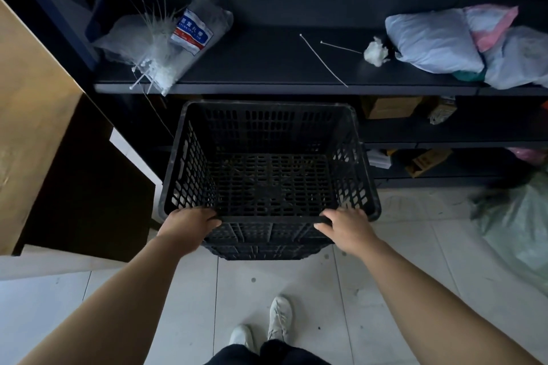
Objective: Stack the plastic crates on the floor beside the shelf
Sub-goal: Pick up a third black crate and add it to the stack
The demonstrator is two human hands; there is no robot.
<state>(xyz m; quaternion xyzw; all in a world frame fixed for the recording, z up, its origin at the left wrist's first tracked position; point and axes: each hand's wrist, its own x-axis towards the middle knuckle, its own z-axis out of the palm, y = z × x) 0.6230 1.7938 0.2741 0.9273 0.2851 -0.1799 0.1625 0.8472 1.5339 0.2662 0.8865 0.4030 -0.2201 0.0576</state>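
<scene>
A black plastic crate (268, 157) with perforated walls stands in front of the dark shelf (267, 87), empty inside. Below its near wall more black crate ribbing (267, 249) shows, as if it sits on another crate. My left hand (186, 224) grips the near rim at its left corner, fingers curled over the edge. My right hand (348, 227) grips the same rim at the right corner.
A bag of white cable ties (166, 44) and stuffed plastic bags (462, 41) lie on the shelf, with two loose ties between. A brown cardboard box (35, 127) stands at left. A greenish bag (516, 225) lies on the tiled floor (296, 290) at right.
</scene>
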